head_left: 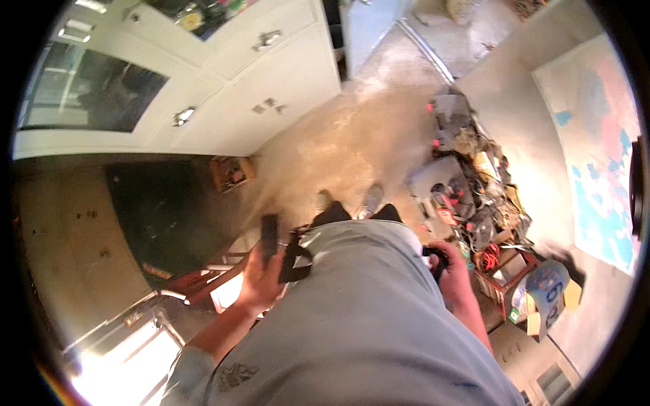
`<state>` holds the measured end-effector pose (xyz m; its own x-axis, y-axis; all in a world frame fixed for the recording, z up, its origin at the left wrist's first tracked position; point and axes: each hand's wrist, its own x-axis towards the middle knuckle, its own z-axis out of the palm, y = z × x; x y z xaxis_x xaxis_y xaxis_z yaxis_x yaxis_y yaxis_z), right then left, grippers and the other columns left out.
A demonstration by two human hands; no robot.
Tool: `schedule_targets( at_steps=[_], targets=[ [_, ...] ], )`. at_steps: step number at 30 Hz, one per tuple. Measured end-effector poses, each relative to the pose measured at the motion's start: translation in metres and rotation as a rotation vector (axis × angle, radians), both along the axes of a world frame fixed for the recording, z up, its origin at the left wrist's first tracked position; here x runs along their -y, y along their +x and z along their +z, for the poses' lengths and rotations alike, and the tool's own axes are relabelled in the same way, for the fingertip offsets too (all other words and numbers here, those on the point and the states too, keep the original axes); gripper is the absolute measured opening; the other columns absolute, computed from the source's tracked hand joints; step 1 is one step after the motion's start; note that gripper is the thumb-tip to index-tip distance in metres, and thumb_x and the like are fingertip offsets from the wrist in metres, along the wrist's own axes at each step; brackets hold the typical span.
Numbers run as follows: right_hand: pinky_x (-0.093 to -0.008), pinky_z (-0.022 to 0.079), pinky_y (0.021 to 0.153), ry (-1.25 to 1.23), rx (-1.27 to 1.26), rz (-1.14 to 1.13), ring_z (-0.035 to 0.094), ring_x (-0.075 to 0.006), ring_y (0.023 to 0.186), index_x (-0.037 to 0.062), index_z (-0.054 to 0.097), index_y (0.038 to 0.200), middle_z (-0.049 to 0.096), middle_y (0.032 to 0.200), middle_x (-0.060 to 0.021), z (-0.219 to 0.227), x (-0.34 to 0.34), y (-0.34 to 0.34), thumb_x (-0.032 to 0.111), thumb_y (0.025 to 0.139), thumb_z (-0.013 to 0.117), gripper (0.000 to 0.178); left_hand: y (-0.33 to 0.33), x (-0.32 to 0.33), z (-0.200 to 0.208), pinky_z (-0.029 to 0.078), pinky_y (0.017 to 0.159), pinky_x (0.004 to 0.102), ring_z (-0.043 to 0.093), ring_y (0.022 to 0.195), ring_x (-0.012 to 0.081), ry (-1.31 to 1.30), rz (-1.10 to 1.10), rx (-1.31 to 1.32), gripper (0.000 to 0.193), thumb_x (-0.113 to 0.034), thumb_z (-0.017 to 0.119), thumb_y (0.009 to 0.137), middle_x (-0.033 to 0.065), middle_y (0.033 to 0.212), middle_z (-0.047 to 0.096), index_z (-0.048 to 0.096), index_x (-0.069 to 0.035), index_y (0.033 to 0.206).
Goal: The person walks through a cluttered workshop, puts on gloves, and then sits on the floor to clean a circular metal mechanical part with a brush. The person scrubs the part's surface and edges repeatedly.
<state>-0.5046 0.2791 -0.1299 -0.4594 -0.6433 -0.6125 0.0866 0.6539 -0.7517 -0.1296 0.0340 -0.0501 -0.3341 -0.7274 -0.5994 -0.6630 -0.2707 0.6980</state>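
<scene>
My left hand [261, 277] is raised at my left side and grips a slim black bar-shaped object [269, 235] that points away from me. A black strap [292, 260] hangs at my waist just right of that hand. My right hand [452, 267] is at my right hip, closed around a small black object [437, 258] that is mostly hidden by the fingers. My grey shirt fills the lower middle, and my two shoes [349, 199] show below on the concrete floor.
White cabinets with metal latches [264, 42] stand ahead on the left. A heap of tools, cords and boxes [474, 196] lies along the right wall. A small wooden crate [231, 172] sits on the floor. A dark mat and a red metal frame [203, 274] are at my left.
</scene>
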Motion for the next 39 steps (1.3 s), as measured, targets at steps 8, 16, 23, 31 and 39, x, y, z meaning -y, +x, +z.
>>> schedule_targets(
  at_steps=[8, 16, 23, 31, 39],
  targets=[
    [-0.031, 0.052, 0.107, 0.194, 0.203, 0.318, 0.067, -0.0156, 0.115, 0.0117, 0.065, 0.152, 0.076, 0.127, -0.0061, 0.049, 0.0, -0.012, -0.004, 0.106, 0.067, 0.049, -0.06, 0.057, 0.004, 0.046, 0.054, 0.0288, 0.052, 0.069, 0.0069, 0.357, 0.235, -0.457, 0.019, -0.024, 0.052, 0.123, -0.0042, 0.1, 0.059, 0.051, -0.018, 0.141],
    [-0.0344, 0.057, 0.099, -0.045, 0.896, -0.342, 0.072, -0.0226, 0.111, -0.0009, 0.064, 0.151, 0.071, 0.13, -0.0089, 0.068, -0.005, -0.014, -0.017, 0.081, 0.066, 0.072, -0.094, 0.075, 0.005, 0.041, 0.055, 0.0281, 0.053, 0.065, 0.0101, 0.547, 0.25, -0.548, 0.046, -0.006, 0.064, 0.114, 0.0088, 0.119, 0.073, 0.038, -0.025, 0.147],
    [-0.0269, 0.052, 0.068, -0.23, 0.509, -1.0, 0.062, -0.0111, 0.081, 0.0071, 0.056, 0.157, 0.072, 0.117, -0.0044, 0.02, -0.001, 0.018, 0.009, 0.111, 0.066, 0.047, -0.102, 0.079, 0.0, 0.048, 0.06, 0.0355, 0.061, 0.072, 0.0172, 0.43, 0.211, -0.254, 0.075, -0.005, 0.086, 0.096, 0.0154, 0.118, 0.069, 0.034, -0.011, 0.149],
    [-0.0248, 0.046, 0.063, -0.187, 0.448, -0.865, 0.057, -0.0076, 0.074, 0.0029, 0.066, 0.138, 0.068, 0.101, -0.0005, 0.012, 0.022, 0.004, 0.013, 0.108, 0.075, 0.033, -0.091, 0.098, -0.03, 0.053, 0.112, 0.0514, 0.057, 0.135, 0.0425, -0.4, -0.566, 0.344, 0.076, -0.015, 0.087, 0.094, 0.0296, 0.138, 0.052, 0.037, 0.002, 0.149],
    [-0.027, 0.056, 0.074, -0.127, 0.383, -0.692, 0.068, -0.0114, 0.088, 0.0033, 0.069, 0.138, 0.076, 0.113, -0.0032, 0.006, 0.03, 0.002, 0.017, 0.111, 0.073, 0.031, -0.083, 0.098, -0.014, 0.057, 0.102, 0.0396, 0.067, 0.123, 0.0273, -0.15, -0.338, -0.053, 0.041, 0.001, 0.074, 0.097, 0.0167, 0.133, 0.057, 0.058, -0.003, 0.135]
  ],
)
